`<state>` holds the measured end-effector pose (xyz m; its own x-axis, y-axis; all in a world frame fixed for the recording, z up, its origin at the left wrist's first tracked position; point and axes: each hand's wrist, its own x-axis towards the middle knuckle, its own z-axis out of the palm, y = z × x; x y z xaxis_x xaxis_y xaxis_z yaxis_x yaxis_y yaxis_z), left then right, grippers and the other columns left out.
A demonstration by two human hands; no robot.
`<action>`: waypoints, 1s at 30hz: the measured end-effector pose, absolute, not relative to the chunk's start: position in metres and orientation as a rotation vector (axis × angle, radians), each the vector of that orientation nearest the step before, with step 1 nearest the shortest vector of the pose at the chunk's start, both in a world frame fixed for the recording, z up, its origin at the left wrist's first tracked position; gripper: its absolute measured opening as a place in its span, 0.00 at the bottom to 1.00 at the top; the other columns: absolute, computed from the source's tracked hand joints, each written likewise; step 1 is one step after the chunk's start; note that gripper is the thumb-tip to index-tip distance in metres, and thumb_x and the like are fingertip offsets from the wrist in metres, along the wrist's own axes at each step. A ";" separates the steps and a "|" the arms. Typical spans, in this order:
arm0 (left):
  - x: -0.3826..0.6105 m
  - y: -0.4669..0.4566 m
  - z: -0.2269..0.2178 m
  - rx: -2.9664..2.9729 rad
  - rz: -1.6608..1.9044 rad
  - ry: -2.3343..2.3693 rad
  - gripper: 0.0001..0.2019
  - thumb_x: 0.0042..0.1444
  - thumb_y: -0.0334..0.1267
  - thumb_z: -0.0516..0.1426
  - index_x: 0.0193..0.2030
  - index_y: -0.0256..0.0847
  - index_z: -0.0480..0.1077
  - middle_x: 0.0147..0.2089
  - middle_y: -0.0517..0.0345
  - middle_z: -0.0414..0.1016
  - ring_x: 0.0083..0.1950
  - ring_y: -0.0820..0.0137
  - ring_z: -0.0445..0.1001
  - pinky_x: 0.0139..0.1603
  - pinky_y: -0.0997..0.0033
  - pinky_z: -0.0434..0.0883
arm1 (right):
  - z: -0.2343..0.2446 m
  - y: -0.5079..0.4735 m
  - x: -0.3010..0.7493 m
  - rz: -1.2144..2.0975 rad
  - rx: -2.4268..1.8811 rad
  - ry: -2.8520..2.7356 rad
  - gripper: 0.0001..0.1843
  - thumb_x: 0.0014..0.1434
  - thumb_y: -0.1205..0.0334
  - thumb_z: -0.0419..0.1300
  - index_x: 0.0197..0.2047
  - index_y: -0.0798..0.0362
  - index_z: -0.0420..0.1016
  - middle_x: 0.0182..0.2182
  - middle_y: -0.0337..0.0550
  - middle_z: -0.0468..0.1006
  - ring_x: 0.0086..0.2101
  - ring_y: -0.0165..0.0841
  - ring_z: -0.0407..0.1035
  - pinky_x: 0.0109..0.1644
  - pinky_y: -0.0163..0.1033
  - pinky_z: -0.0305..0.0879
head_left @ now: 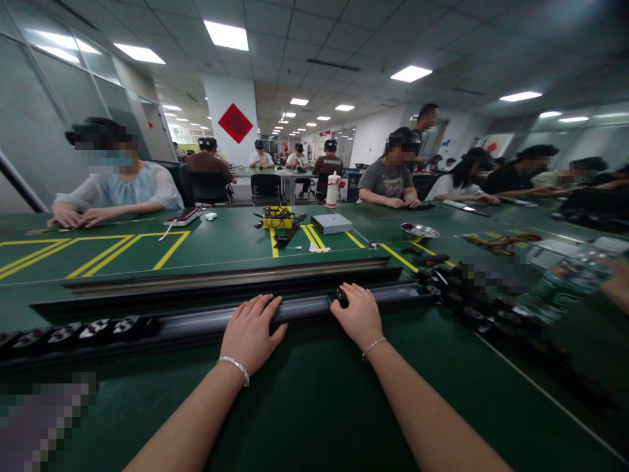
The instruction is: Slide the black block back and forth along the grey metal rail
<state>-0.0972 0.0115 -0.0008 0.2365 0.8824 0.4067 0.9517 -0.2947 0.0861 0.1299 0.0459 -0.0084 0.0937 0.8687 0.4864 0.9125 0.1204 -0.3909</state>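
Observation:
A long black channel rail point(304, 307) with a grey, shiny inside lies crosswise on the green table. My left hand point(251, 333) rests on it with the fingers stretched out and slightly spread. My right hand point(358, 314) has its thumb and fingers closed round a small black part point(341, 298) at the rail; the part is mostly hidden. Several black parts with metallic pieces point(98, 328) sit in a row at the rail's left end. To the right, a cluster of similar black parts point(491, 311) extends along the table.
Behind lies another long rail point(236, 278). Further back are a yellow box with black cables point(278, 216), a grey box point(331, 223), a metal bowl point(419, 231) and a white bottle point(333, 190). A plastic bottle point(565, 282) lies right. Several people sit around the table.

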 end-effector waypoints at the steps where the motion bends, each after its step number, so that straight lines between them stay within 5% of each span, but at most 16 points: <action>1: -0.097 0.012 -0.001 -2.324 -0.575 -1.743 0.24 0.52 0.48 0.50 0.56 0.46 0.61 0.58 0.55 0.64 0.59 0.62 0.60 0.59 0.58 0.57 | -0.008 0.046 0.130 -0.087 -1.735 -1.759 0.21 0.49 0.58 0.53 0.45 0.55 0.73 0.48 0.46 0.72 0.52 0.38 0.60 0.59 0.46 0.46; 30: -0.096 0.011 -0.001 -2.320 -0.582 -1.748 0.23 0.52 0.47 0.50 0.56 0.46 0.62 0.58 0.55 0.64 0.59 0.61 0.60 0.58 0.57 0.57 | -0.009 0.046 0.130 -0.080 -1.740 -1.756 0.20 0.49 0.59 0.52 0.44 0.56 0.73 0.48 0.47 0.72 0.52 0.39 0.61 0.59 0.46 0.46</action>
<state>-0.0964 0.0108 -0.0006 0.2330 0.8817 0.4104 0.9517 -0.2934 0.0901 0.1295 0.0463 -0.0087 0.0985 0.8716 0.4801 0.9116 0.1145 -0.3948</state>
